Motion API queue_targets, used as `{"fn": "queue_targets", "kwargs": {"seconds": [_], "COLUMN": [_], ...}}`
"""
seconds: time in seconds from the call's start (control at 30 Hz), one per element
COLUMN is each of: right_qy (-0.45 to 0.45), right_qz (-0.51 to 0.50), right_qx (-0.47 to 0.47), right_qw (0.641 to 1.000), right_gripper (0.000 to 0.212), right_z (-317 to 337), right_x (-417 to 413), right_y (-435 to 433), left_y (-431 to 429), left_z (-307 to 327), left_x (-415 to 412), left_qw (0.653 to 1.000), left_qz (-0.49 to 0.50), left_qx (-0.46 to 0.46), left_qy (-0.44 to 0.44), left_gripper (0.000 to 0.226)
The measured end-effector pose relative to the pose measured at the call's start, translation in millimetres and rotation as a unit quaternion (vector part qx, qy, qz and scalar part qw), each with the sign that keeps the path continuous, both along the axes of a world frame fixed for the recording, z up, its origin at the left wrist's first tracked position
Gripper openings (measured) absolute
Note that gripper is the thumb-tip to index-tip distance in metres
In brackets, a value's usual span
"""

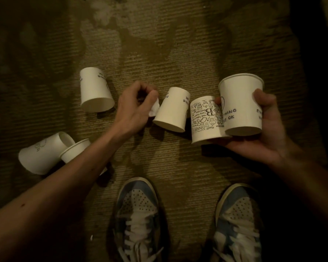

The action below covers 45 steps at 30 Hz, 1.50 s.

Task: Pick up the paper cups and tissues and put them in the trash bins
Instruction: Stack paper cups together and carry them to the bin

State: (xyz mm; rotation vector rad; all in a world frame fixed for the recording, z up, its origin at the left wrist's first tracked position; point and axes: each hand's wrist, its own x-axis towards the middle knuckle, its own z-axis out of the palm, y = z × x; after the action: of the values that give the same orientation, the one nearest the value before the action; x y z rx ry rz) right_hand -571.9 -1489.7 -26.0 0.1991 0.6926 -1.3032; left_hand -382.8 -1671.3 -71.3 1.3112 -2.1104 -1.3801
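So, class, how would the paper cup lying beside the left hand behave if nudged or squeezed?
Probably light: the right hand holds two similar cups. On its side and tapered, the cup would likely roll in a curve. Its thin paper wall may dent.

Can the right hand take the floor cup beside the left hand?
Probably not: right hand already grips the doodle cup and the lettered cup. Path to the floor cup looks clear.
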Motion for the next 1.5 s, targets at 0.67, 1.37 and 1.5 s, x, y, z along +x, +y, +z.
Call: {"fn": "queue_targets", "kwargs": {"seconds": [0.67,1.37,1.5], "right_qy": [-0.023,0.312,0.440], "right_qz": [-0.071,0.042,0.100], "right_qx": [-0.048,-0.044,-0.037], "right_qw": [0.996,0.948,0.891], "right_gripper": [0.056,0.073,0.067], "right_z": [-19.4,192.0,259.8], "right_x": [0.5,-40.0,-41.2], "right_y": [-15.4,-268.9,-309.4], "left_y": [28.2,-172.2,-201.5], "left_z": [22.7,204.4,263.9], "left_x": [-30.1,-75.5,-81.7], "left_qw": [0.952,0.839,0.866], "left_qz": [0.025,0.062,0.083], "left_qx": [0.305,0.441,0.375], "left_qy": [0.007,0.313,0.320], "left_gripper": [0.063,0.074,0.074]}}
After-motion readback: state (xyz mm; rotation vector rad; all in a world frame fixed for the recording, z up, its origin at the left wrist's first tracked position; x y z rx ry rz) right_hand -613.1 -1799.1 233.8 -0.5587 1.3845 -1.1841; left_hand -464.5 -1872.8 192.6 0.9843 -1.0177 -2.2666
